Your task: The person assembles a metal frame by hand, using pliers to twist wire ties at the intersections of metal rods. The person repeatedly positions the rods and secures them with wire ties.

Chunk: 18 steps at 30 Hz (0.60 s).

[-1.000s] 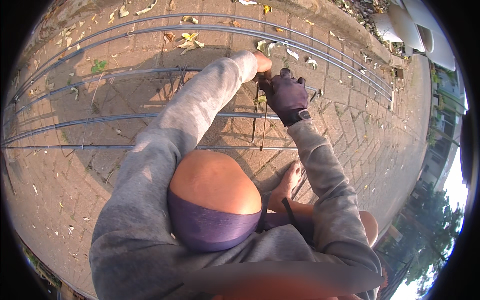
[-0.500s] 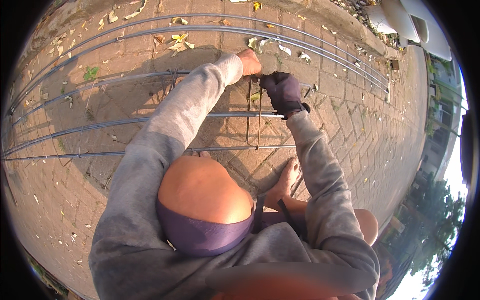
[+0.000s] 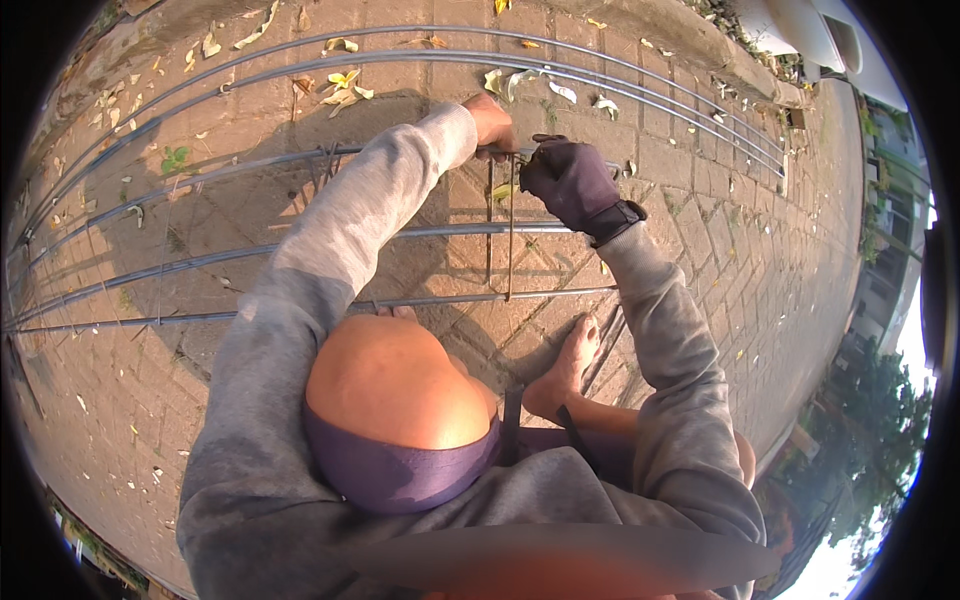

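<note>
My bare left hand (image 3: 490, 125) is closed at the top end of a thin brown rebar stirrup (image 3: 511, 230), where it meets a long steel rod (image 3: 230, 175). Its fingertips are partly hidden. Just right of it, my right hand (image 3: 572, 185), in a dark purple glove, is curled into a fist. What lies inside that fist is too small and covered to tell. The stirrup spans down across a middle rod (image 3: 440, 231) to a near rod (image 3: 450, 299).
More long steel rods (image 3: 420, 56) lie beyond my hands, with dry leaves (image 3: 345, 90) scattered on the brick paving (image 3: 740, 260). A kerb (image 3: 690, 40) runs along the far side. My right foot (image 3: 570, 365) rests beside the near rod.
The right hand has drawn slightly away from the left hand and down a little, opening a gap between them. My left hand has shifted slightly left.
</note>
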Motion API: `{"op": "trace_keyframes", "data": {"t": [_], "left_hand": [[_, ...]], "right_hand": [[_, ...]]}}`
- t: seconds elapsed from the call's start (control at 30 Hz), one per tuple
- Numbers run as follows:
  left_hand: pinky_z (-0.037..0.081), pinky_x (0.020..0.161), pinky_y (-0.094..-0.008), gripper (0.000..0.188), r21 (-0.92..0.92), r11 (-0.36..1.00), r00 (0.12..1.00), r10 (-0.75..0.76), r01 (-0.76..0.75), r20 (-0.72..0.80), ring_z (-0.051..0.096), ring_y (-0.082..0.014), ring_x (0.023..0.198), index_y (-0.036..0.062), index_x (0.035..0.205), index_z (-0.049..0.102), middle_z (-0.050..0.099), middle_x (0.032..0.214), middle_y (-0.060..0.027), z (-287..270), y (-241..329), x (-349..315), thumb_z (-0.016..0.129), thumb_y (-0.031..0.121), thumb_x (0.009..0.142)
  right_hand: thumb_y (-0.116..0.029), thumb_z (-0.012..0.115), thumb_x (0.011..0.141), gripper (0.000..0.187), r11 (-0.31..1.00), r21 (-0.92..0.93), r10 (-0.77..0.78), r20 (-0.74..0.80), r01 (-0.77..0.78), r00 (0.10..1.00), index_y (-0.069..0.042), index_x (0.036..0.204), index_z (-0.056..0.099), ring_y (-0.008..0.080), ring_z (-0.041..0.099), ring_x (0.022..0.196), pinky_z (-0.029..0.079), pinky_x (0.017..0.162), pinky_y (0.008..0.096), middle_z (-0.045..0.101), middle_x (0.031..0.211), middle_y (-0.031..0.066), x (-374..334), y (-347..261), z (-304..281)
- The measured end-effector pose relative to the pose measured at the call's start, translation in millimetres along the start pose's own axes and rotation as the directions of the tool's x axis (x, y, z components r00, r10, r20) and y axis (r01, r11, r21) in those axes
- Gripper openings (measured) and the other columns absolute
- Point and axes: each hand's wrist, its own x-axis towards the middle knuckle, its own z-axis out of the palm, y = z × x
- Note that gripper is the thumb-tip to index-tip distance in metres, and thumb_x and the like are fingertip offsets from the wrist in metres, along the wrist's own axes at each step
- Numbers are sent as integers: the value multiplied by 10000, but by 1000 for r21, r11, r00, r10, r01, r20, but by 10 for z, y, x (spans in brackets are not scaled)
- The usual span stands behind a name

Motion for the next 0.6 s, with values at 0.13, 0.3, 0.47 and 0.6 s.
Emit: {"op": "trace_keyframes", "data": {"t": [0.13, 0.3, 0.47, 0.6], "left_hand": [[533, 616, -355, 174, -129, 992, 1000, -11, 13, 21, 680, -169, 657, 87, 827, 816, 765, 790, -56, -19, 24, -87, 774, 254, 802], [540, 646, -375, 224, -86, 992, 995, -94, 96, 26, 661, -188, 697, 86, 864, 815, 738, 860, -80, -49, 88, -101, 844, 296, 792], [527, 649, -414, 244, -47, 997, 997, 57, -55, 51, 641, -206, 768, 45, 875, 779, 682, 856, -67, -55, 20, -118, 851, 263, 791], [483, 594, -361, 195, -365, 928, 998, -63, 69, 30, 610, -171, 734, 67, 967, 781, 698, 851, -40, -10, 11, -137, 789, 185, 812]], "right_hand": [[-214, 709, 831, 116, 951, -191, -261, -78, 243, 962, -116, 857, 766, 375, 690, 842, 552, 759, 462, 726, 892, 149, 225, 50, 56], [-249, 709, 846, 166, 961, 274, 108, -248, -37, 963, -97, 876, 770, 357, 707, 850, 550, 775, 423, 740, 895, 146, 419, 202, 164], [-342, 711, 869, 312, 912, 100, 406, -335, -397, 850, -36, 896, 768, 322, 692, 785, 538, 728, 414, 723, 798, 162, 201, 272, 419], [-198, 731, 888, 174, 995, 27, 99, -285, -95, 953, -26, 892, 760, 219, 667, 628, 524, 635, 344, 681, 678, 83, 69, 314, 409]]}}
